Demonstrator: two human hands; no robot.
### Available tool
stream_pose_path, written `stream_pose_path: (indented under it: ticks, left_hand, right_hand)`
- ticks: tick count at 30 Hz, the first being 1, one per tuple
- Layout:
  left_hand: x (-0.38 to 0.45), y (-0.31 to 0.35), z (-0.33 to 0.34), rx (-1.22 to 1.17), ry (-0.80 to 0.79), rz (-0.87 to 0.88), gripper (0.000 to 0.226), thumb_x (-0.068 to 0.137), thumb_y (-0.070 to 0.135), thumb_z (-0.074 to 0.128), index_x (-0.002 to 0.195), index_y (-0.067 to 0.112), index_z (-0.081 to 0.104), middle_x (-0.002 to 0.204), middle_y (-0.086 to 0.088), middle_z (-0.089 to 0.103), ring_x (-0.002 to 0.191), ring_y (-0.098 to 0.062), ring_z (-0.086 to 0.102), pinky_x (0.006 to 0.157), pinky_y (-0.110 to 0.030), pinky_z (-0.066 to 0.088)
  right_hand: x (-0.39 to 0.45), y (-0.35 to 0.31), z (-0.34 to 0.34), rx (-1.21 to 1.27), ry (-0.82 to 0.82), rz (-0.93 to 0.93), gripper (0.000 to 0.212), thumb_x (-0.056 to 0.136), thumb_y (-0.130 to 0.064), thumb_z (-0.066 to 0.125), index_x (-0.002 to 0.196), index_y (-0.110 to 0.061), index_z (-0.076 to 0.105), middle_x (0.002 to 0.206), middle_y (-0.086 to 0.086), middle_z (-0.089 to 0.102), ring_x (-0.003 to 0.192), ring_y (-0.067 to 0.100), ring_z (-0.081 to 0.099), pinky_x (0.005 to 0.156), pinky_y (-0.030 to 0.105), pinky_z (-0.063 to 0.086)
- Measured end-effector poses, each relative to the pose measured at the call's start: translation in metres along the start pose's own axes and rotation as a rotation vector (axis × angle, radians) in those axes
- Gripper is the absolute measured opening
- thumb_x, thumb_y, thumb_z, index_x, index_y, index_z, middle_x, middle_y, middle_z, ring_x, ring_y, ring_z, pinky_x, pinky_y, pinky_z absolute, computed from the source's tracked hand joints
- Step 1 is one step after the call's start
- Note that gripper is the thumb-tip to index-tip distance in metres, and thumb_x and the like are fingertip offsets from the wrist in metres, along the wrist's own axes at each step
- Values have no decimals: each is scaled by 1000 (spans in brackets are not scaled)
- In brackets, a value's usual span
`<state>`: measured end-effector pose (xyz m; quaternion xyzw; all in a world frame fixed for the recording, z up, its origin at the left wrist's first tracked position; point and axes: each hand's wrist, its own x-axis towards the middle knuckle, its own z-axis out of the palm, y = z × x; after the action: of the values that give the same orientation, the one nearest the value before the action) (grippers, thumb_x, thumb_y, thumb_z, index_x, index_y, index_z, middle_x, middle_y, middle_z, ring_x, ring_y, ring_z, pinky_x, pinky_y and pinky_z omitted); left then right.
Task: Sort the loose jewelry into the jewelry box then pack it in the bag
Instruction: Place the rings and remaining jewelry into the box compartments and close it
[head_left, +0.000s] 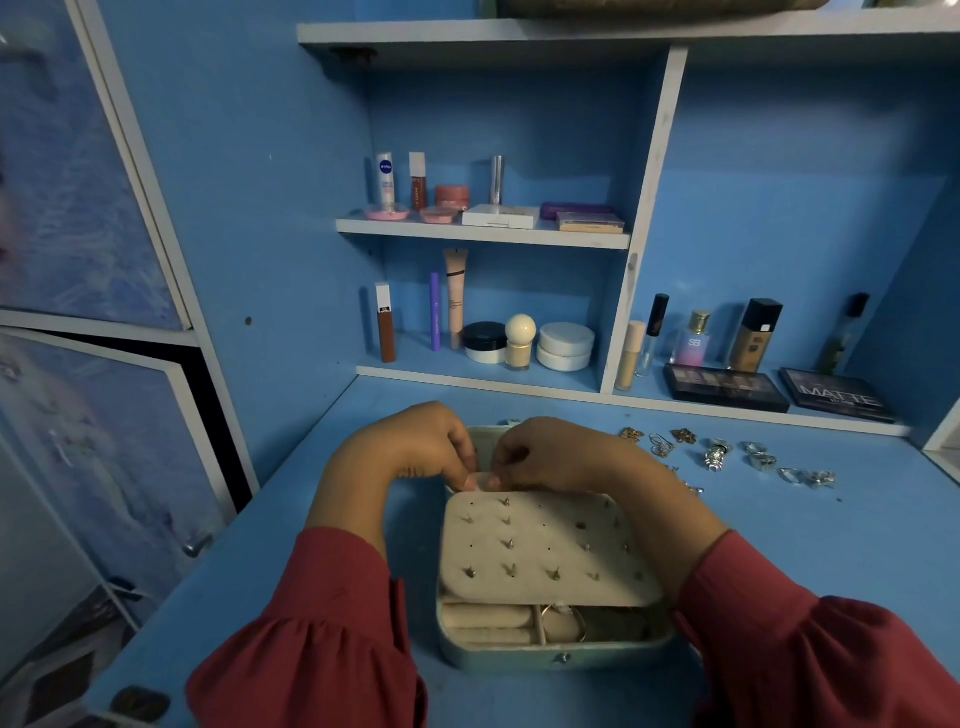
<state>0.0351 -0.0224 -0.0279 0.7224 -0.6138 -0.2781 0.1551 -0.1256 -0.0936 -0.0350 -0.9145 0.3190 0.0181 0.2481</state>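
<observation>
Both hands' grip (480, 470) apparently pinching jewelry box (550, 649) panel edge, NIVEA tube (385, 179), MATTE palette (836, 400) behind

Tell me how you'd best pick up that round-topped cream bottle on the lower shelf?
Probably by the ball-shaped cap of the cream bottle, from the front and above: it stands upright, jars sit close on both sides, and the cap rises clear of them, leaving fingers room.

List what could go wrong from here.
Both hands, left and right, pinch at the far edge of the earring pad; tipping it may shake studs loose into the jewelry box. The right sleeve lies near the loose rings and might sweep them along the desk.
</observation>
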Motion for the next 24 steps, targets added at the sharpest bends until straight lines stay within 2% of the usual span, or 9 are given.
stream_pose_path:
  ticks: [5, 9, 12, 17, 21, 24]
  left_hand:
    - [2, 0, 2, 13, -24, 5, 13, 76, 12, 77, 83, 20, 70, 89, 3, 66, 85, -10, 59, 73, -21, 45]
    - [0, 2, 2, 14, -52, 25, 16, 79, 10, 74, 90, 19, 69, 83, 8, 62, 76, -4, 56, 66, -16, 43]
    - [0, 3, 2, -20, -61, 44, 21, 78, 5, 74, 92, 20, 68, 87, 5, 65, 79, -7, 60, 72, -17, 49]
    - [1, 4, 3, -55, -65, 46, 25, 78, 1, 73, 90, 22, 66, 89, 2, 68, 89, -15, 64, 87, -30, 52]
    - [3, 5, 4, -55, -50, 37, 21, 80, 3, 71, 92, 20, 68, 89, 3, 67, 92, -17, 64, 88, -31, 53]
    - [4, 4, 4, -68, -4, 48, 17, 83, 4, 67, 90, 20, 68, 83, 8, 65, 85, -11, 62, 82, -24, 50]
  right_hand:
    - [-2, -3, -2, 68, 31, -23, 5, 92, -29, 60, 92, -24, 60, 85, -13, 53, 78, 3, 47, 66, 18, 35]
    - [1, -4, -1, 49, 27, 29, 10, 92, -33, 59, 95, -24, 63, 93, -9, 56, 86, 9, 51, 73, 21, 38]
    - [3, -6, 0, -28, 32, 75, 17, 91, -39, 57, 86, -24, 62, 84, -8, 54, 81, 10, 51, 73, 24, 39]
    - [1, -11, 0, -78, 43, 99, 23, 90, -44, 58, 78, -24, 59, 75, -8, 52, 71, 6, 47, 58, 20, 31]
    - [-6, -9, -9, -23, 115, 108, 21, 88, -35, 63, 92, -16, 72, 91, -5, 64, 82, 10, 54, 68, 21, 41]
    - [-19, 1, -28, 53, 183, 147, 12, 87, -25, 67, 91, -18, 75, 89, -2, 71, 74, 8, 58, 72, 25, 49]
